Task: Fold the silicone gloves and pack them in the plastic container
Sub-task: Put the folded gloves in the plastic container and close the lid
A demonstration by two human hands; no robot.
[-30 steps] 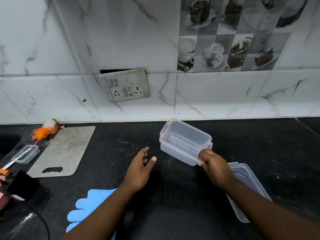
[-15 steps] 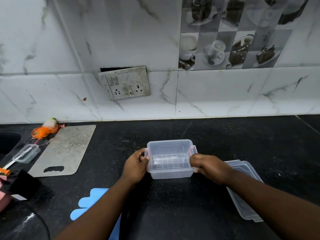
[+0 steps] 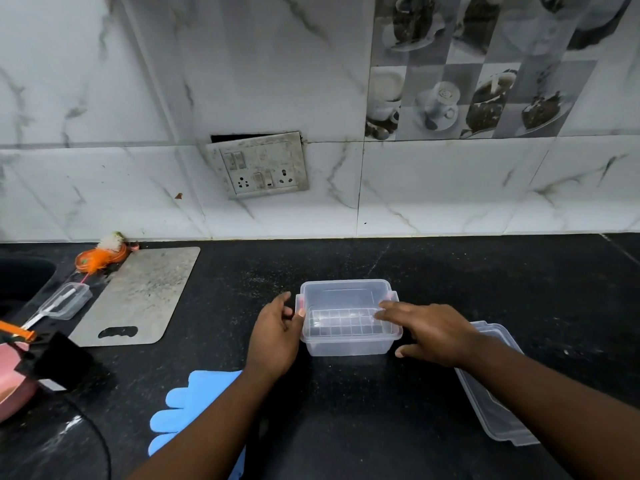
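The plastic container (image 3: 349,318) sits upright and open on the black counter (image 3: 485,271), empty apart from a gridded insert on its floor, and both hands are at it: the left hand (image 3: 277,336) loosely curled against its left wall, thumb at the rim, the right hand (image 3: 427,332) spread flat with fingers reaching over the right rim, gripping nothing. The blue silicone gloves (image 3: 194,407) lie flat and unfolded near the front edge, half hidden under the left forearm (how many there are, I cannot tell). Risk here, I'd say: that forearm could drag the gloves off the front edge, and springy silicone may well unfold before it is seated, tipping such a light tub. The lid (image 3: 498,403) lies just right of the container under the right forearm, easy to knock. Plenty of bare counter behind and to the right; the left is crowded by the steel cutting board (image 3: 138,299) and the sink beyond.
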